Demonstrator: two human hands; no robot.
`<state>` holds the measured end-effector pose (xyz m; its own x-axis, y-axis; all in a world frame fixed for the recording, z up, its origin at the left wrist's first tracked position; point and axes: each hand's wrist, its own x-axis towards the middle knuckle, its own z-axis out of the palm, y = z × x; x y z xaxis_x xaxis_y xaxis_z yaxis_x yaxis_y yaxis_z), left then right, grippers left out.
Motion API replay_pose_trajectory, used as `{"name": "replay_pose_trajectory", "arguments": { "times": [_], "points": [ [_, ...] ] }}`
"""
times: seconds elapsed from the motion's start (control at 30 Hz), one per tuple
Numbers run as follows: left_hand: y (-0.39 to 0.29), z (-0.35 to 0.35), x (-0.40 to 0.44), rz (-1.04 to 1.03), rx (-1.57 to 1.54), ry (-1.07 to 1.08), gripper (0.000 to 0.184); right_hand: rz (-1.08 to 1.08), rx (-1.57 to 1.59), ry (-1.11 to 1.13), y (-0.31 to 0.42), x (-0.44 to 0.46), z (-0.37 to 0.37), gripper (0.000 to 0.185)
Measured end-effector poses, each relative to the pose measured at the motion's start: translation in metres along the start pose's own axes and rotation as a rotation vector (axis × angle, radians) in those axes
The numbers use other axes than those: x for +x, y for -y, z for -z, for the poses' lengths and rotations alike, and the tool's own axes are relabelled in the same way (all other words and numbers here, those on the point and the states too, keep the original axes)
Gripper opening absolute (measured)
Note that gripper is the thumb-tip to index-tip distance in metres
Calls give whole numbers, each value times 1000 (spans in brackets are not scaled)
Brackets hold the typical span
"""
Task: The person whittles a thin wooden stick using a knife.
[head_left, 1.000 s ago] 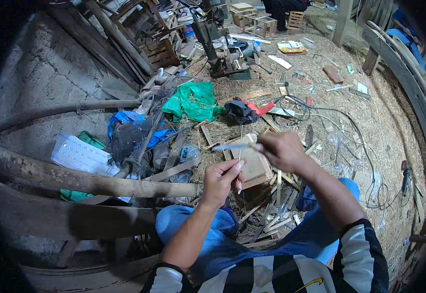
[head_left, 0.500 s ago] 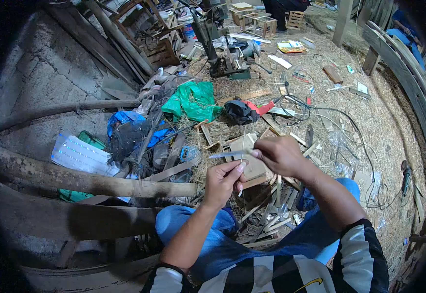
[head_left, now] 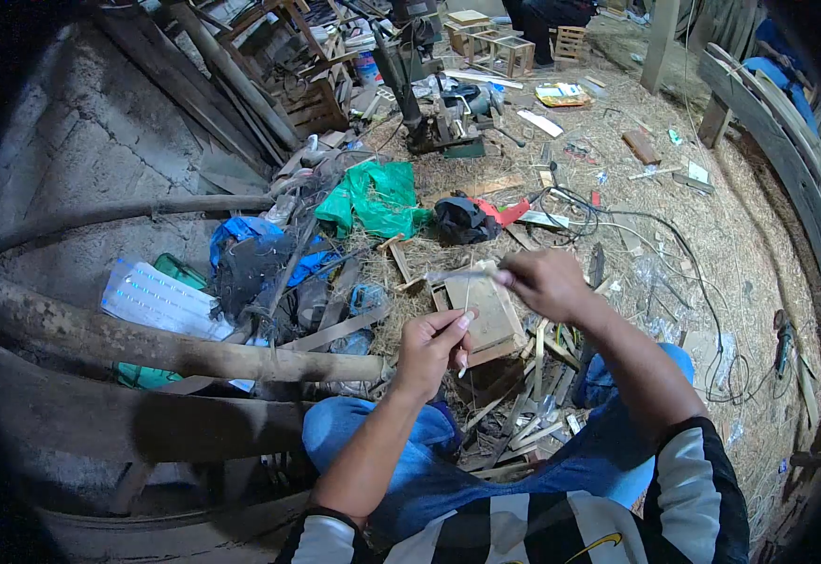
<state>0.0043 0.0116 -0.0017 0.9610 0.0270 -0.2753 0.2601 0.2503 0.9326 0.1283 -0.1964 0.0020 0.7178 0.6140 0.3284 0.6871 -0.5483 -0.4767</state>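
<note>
My left hand (head_left: pixel 426 355) is closed on a thin pale wooden stick (head_left: pixel 468 299), pinched between thumb and fingers, and the stick points up and away from me. Above it, my right hand (head_left: pixel 552 285) grips a knife whose blade (head_left: pixel 453 275) extends leftward across the upper part of the stick. Motion blurs the blade, so I cannot tell whether it touches the wood. Just beyond and below both hands sits a boxy wooden piece (head_left: pixel 492 320) among scraps.
Wood offcuts (head_left: pixel 533 428) lie between my knees. A bamboo pole (head_left: pixel 194 352) runs in from the left. Farther off are a green plastic bag (head_left: pixel 373 197), a black-and-red bundle (head_left: pixel 467 218), a machine (head_left: pixel 429 122) and cables (head_left: pixel 655 214). Another person (head_left: pixel 782 70) is at the right edge.
My right hand and the knife have moved up and away from my left hand, toward the stick's far end. My left hand stays almost in place, still pinching the stick.
</note>
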Motion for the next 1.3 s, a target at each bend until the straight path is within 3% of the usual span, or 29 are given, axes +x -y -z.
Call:
{"name": "replay_pose_trajectory", "arguments": {
  "times": [0.07, 0.27, 0.57, 0.93, 1.0, 1.3],
  "points": [
    [0, -1, 0, 16, 5, 2, 26, 42, 38, 32, 5, -2, -2, 26],
    [2, -1, 0, -20, 47, 27, 26, -232, -75, 8, -27, 10, 16, 36],
    [11, 0, 6, -74, 42, -46, 23, 109, 85, 98, 31, -14, -8, 32],
    [8, 3, 8, -100, 88, -111, 20, 34, -14, 22, -5, -1, -2, 33],
    [6, 3, 5, -79, 78, -113, 20, -118, -129, 63, -15, 4, 1, 33],
    [5, -2, 2, -43, 89, -42, 20, -32, -27, 44, 1, -1, -5, 29]
  ]
}}
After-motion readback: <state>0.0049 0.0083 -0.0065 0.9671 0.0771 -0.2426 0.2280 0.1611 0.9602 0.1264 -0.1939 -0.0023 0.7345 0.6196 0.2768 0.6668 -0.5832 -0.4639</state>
